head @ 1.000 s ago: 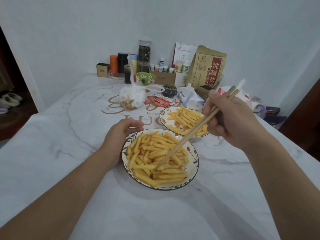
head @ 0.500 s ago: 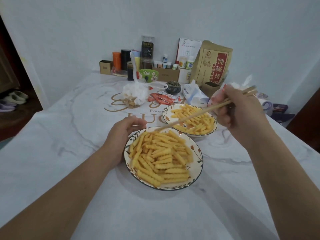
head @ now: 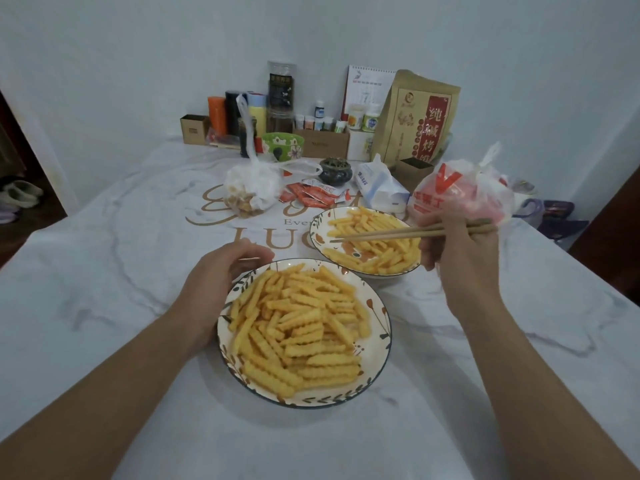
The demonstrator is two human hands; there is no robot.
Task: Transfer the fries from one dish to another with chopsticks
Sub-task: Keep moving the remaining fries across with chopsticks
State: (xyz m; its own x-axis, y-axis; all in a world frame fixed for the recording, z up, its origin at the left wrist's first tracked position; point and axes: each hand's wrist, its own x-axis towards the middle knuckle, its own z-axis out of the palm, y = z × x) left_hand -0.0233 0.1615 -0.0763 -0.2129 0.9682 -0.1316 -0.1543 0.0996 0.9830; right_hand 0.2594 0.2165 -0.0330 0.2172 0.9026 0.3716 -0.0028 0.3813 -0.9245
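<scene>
White marble-patterned table (head: 104, 306) under a pale wall carried the scene, with jars, boxes and bags (head: 252, 188) crowded along its far edge. At left, the left hand (head: 218, 278) curved its fingers around the rim of the near dish (head: 375, 344), steadying it; that dish was heaped with crinkle fries (head: 298, 323). Beyond it and to the right, just beside it, sat the far dish (head: 320, 223) with a thinner layer of fries. At right, the right hand (head: 457, 247) pinched the chopsticks (head: 391, 233) near their top ends, so the sticks lay almost level above the far dish, tips close together over its left side. Whether a fry sat between the tips could not be told. Risks, as judged: a grip so far from the tips gives little control, so a fry could slip and land on the table between the dishes; a heaped near dish could shed fries over its rim if prodded. Compared with one second before, the chopsticks had risen from the near dish, where their tips had been down among the fries, and swung across to the far dish; the left hand had stayed on the rim.
</scene>
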